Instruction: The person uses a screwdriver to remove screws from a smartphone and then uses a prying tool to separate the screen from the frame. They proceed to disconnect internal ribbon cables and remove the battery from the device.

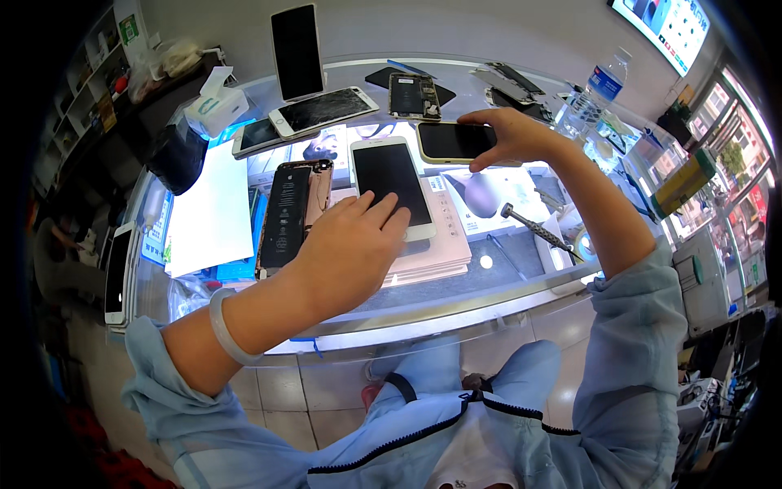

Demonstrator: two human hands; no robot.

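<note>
A white-framed smartphone (393,181) with a dark screen lies face up on a stack of pale pink sheets or boxes (452,244). My left hand (354,240) rests over its lower left part, fingers apart, the fingertips on the screen. Between the thumb and fingers of my right hand (513,134), a second smartphone (452,142) with a dark screen and pale edge is gripped at its right end. Left of the white phone, an opened phone (285,213) shows its black battery and copper-coloured housing.
Beyond my hands lie a cracked white phone (324,112), an upright phone (297,53) and another opened phone (414,96). A screwdriver (538,228) lies at right, near a water bottle (593,94). White paper (213,216), a tissue box (216,107) and a black container (176,156) stand left.
</note>
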